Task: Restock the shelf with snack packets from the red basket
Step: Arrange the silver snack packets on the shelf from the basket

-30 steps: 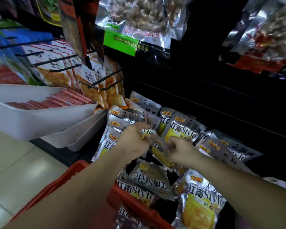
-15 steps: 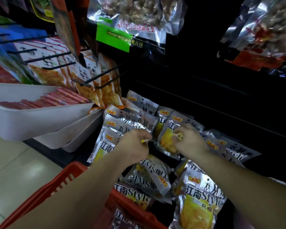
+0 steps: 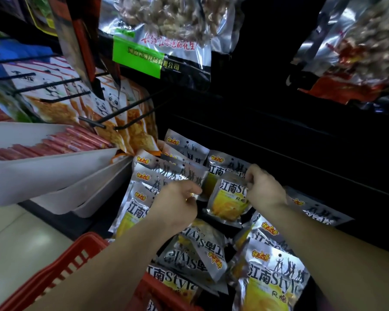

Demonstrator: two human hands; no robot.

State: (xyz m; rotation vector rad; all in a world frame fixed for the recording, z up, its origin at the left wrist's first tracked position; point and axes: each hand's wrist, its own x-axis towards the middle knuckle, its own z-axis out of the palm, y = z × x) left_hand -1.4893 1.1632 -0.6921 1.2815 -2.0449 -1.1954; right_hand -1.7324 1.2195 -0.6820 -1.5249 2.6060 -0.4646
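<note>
My right hand [image 3: 264, 189] pinches the top right edge of a silver and yellow snack packet [image 3: 228, 202] and holds it up against the row of like packets on the dark shelf [image 3: 279, 153]. My left hand [image 3: 177, 204] is curled just left of that packet, fingertips at the edge of the packets stacked in the left row [image 3: 144, 194]; what it holds is hidden. The red basket [image 3: 61, 268] sits below my arms, and several packets [image 3: 195, 257] lie loose between it and the shelf.
White plastic trays [image 3: 43, 173] with red sausage sticks jut out at the left. Black wire pegs [image 3: 126, 108] carry panda-printed snack bags above them. Large peanut bags [image 3: 162, 25] hang overhead. Pale tiled floor lies at the lower left.
My right hand has lifted the packet from beside the left hand up and to the right onto the shelf row. The left hand stayed near the left stack.
</note>
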